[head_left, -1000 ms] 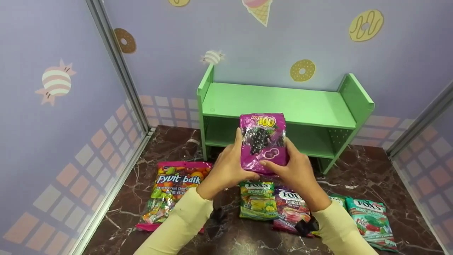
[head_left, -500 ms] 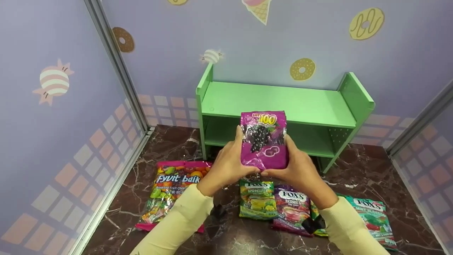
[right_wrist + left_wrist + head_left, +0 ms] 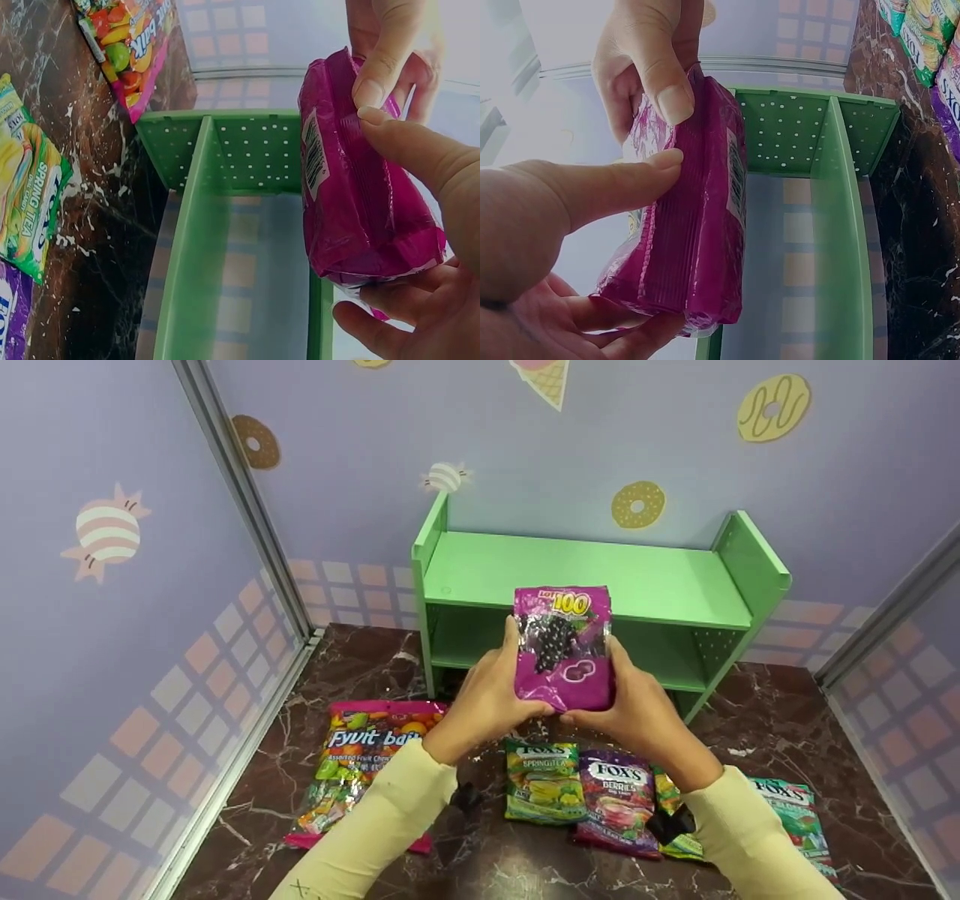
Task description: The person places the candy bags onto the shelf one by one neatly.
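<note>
Both hands hold a purple candy bag (image 3: 564, 649) upright in front of the green shelf (image 3: 585, 574), its "100" label and dark fruit picture facing the head camera. My left hand (image 3: 491, 690) grips the bag's left side and my right hand (image 3: 637, 697) its right side, thumbs near the bottom edge. In the left wrist view, the left thumb lies on the pleated underside of the bag (image 3: 697, 217). A barcode panel shows on the same candy bag (image 3: 352, 180) in the right wrist view, where both thumbs nearly meet.
On the dark marble floor (image 3: 480, 855) lie a large Fyvit baik bag (image 3: 367, 757) at left and several Fox's bags, among them a Spring Tea bag (image 3: 544, 784), a Berries bag (image 3: 619, 802) and a teal bag (image 3: 799, 817). Patterned walls enclose the sides.
Both hands have raised the purple bag slightly, a little to the right. The right thumb has slid from the bag's front down to its bottom edge.
</note>
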A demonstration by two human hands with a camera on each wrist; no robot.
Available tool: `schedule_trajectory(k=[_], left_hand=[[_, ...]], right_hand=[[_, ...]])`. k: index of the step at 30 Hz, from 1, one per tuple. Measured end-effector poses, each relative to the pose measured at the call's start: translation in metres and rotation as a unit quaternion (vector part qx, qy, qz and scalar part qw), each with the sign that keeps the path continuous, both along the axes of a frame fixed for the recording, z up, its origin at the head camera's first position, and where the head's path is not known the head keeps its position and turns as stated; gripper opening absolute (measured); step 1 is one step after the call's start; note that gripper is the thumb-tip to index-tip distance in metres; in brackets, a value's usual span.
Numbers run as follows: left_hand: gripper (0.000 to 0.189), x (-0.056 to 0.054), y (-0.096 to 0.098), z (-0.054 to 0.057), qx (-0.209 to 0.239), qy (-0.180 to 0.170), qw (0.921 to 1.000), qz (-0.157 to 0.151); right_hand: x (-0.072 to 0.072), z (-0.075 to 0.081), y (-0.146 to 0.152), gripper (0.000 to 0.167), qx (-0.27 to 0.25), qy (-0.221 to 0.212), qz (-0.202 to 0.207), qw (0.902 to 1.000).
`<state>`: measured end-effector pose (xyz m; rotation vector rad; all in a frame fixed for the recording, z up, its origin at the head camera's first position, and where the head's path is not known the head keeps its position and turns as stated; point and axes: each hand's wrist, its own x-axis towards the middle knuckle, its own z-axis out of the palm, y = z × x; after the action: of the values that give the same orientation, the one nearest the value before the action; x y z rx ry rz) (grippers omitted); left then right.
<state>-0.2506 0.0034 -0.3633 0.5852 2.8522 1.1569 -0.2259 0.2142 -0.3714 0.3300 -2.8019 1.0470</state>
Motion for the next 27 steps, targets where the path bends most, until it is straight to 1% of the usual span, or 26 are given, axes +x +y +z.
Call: schedule_trajectory(k=[2,7,12,16,23,27], left_hand=[[0.124,-0.001,0.001,0.002,-0.002,-0.002,1.0,0.002],[0.124,-0.007,0.002,0.005,-0.013,0.011,0.9998,-0.002],[0.126,-0.012,0.004,0.011,-0.018,0.019,0.9996,-0.006],[0.126,-0.016,0.008,0.016,-0.027,0.017,0.9995,-0.004],[0.126,-0.025,0.01,0.022,-0.05,0.023,0.9984,-0.013],[0.126,-0.029,0.011,0.024,-0.051,0.021,0.9983,-0.016]], right_hand=[[-0.002,0.001,0.001,0.114,0.001,0.003,0.0,1.0],[-0.007,0.002,0.002,0.112,0.006,0.015,-0.002,0.9999],[-0.012,0.004,0.005,0.11,0.001,0.021,0.001,0.9998],[-0.017,0.007,0.009,0.11,-0.002,0.022,0.0,0.9998],[-0.024,0.008,0.012,0.106,-0.006,0.025,-0.001,0.9997],[-0.028,0.008,0.013,0.103,-0.01,0.026,-0.006,0.9996]])
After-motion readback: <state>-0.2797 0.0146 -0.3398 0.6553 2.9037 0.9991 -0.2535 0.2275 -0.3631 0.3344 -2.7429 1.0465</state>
